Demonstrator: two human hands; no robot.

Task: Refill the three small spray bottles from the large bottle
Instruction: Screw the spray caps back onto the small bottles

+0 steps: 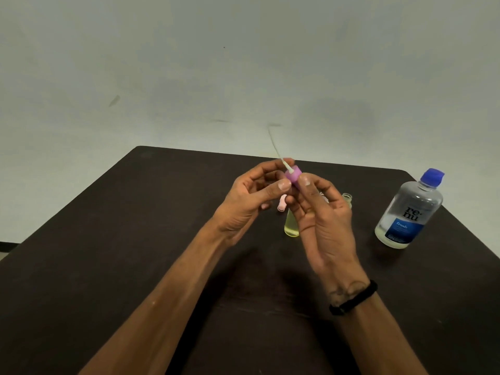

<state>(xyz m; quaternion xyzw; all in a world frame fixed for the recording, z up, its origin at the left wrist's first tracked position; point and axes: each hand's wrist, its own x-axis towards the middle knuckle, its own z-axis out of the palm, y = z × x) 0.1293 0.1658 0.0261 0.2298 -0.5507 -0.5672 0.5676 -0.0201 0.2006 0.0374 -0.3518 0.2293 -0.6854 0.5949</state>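
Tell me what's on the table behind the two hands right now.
Partly visible past the hands: a small bottle of yellowish liquid, a pink cap piece, and an open bottle neck beside the right hand. The hands cover the rest of these, so a third small bottle can't be confirmed.

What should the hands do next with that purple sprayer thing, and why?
Probably lower the purple sprayer top, which both hands hold with its thin tube pointing up, onto the table. The yellowish small bottle below looks uncapped, and the large bottle still wears its blue cap, so a hand must be freed to open it.
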